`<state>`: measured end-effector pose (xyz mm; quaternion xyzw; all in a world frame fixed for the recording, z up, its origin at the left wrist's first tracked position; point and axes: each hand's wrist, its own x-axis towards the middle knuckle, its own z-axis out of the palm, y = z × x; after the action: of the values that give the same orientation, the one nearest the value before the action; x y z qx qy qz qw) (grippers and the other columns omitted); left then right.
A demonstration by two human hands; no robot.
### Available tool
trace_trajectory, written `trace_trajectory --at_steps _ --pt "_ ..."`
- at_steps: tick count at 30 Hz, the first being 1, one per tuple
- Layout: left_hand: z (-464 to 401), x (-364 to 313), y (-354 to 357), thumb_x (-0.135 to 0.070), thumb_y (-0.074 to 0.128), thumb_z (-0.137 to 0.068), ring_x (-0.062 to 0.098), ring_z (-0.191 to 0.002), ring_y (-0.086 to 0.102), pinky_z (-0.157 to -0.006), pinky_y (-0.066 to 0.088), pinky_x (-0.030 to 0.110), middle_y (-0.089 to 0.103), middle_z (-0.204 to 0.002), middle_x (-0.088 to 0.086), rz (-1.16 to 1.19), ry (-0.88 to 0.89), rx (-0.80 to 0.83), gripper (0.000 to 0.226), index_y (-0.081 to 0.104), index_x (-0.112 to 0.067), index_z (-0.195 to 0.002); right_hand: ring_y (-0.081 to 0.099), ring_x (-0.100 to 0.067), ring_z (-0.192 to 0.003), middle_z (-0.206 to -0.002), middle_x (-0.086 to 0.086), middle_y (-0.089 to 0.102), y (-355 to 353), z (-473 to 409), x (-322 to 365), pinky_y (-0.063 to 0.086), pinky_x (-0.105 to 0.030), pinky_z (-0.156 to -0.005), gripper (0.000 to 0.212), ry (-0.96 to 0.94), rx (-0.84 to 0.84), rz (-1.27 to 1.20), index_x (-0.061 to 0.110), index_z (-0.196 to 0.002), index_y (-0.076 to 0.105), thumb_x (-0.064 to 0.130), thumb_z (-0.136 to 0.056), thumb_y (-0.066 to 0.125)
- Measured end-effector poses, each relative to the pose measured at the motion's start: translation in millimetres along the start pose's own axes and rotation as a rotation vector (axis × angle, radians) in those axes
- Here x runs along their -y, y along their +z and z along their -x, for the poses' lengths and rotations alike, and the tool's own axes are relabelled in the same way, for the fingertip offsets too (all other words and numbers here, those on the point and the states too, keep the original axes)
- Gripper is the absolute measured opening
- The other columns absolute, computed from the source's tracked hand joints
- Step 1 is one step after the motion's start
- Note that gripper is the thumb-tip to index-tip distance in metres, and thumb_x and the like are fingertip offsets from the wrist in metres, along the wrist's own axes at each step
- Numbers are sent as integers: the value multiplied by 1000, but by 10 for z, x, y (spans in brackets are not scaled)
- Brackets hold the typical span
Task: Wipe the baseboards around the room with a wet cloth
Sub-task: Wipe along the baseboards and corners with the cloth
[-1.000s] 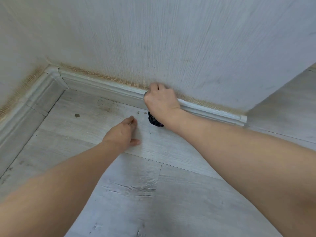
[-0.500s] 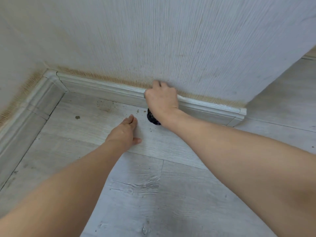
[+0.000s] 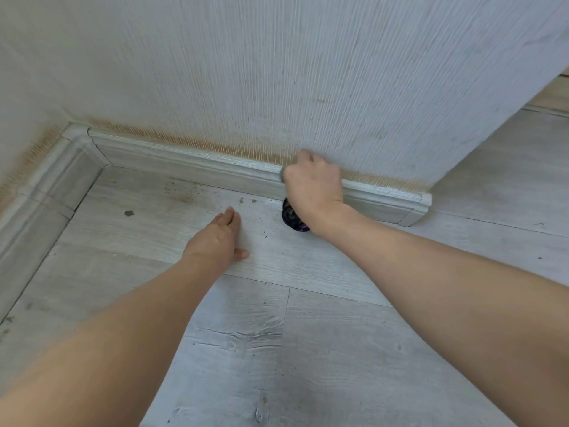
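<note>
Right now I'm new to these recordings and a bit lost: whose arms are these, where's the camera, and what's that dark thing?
The camera sits on a person's head, looking down at their own bare arms. The left hand rests flat on the grey floor. The right hand is curled against the baseboard, gripping a dark cloth that shows only below the wrist. Crumbs of dirt lie on the boards near the corner.

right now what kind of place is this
Probably a room corner in a home: pale wood-look plank floor, a moulded baseboard meeting at an inside corner, and textured wallpaper browned along its bottom edge.
</note>
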<state>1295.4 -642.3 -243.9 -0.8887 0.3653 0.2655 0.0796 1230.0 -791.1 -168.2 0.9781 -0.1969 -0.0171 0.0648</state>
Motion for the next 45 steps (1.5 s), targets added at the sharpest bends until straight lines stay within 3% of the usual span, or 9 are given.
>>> trace_trajectory --at_steps 7,10,15,20,26,30,34,38,45 --pt "49 -37 -45 -43 48 -94 16 -145 1 -114 15 26 -13 -157 3 24 -13 12 85 -6 -9 -150 51 -32 -106 -122 -17 48 10 -40 66 43 -37 -67 28 -54 -11 26 7 -114 60 0 -88 53" --pt "51 -37 -51 -44 47 -94 16 -145 0 -114 13 25 -14 -157 4 13 -15 18 85 -7 -8 -149 52 -31 -103 -116 -13 51 124 115 -217 49 -38 -72 31 48 -14 -12 13 -114 63 3 -87 53" --pt "44 -32 -41 -45 43 -95 17 -145 -2 -115 10 25 -14 -157 5 -14 -6 11 84 -8 -7 -149 53 -29 -101 -111 -11 53 96 217 -392 40 -33 -68 31 158 13 -27 14 -110 66 2 -86 53" --pt "34 -33 -26 -46 44 -94 17 -145 -1 -115 9 24 -13 -157 6 -20 -4 -5 84 -8 -6 -149 52 -31 -104 -119 -17 51 -35 38 18 40 -36 -66 26 7 3 -11 5 -108 62 -3 -84 53" --pt "44 -20 -7 -44 47 -94 16 -145 0 -115 10 25 -12 -157 4 13 3 -15 84 -5 -8 -149 53 -31 -100 -118 -17 50 -18 26 11 40 -36 -63 24 -28 -16 17 3 -105 61 -5 -87 49" --pt "50 -17 -10 -44 47 -93 17 -145 0 -116 11 26 -12 -157 4 21 2 -8 84 -5 -8 -149 54 -30 -97 -113 -14 51 -16 39 -23 40 -35 -61 23 -30 -20 8 5 -105 62 -4 -87 51" --pt "52 -1 -15 -44 47 -94 16 -145 -1 -115 9 25 -12 -157 4 26 7 -15 84 -5 -8 -149 54 -31 -100 -112 -13 52 95 161 -273 46 -36 -69 30 49 -8 14 10 -111 64 0 -86 52" --pt "55 4 -19 -45 45 -94 17 -145 -1 -116 8 26 -12 -157 5 17 22 -24 83 -5 -8 -149 55 -30 -95 -106 -12 54 100 179 -349 41 -32 -64 32 137 -4 9 12 -108 66 -3 -83 51" --pt "34 24 -4 -45 47 -93 17 -145 -1 -117 11 29 -10 -157 5 27 22 -16 85 -4 -8 -150 55 -30 -96 -108 -13 53 78 -52 47 46 -36 -69 24 43 -52 -43 8 -105 64 -1 -85 55"
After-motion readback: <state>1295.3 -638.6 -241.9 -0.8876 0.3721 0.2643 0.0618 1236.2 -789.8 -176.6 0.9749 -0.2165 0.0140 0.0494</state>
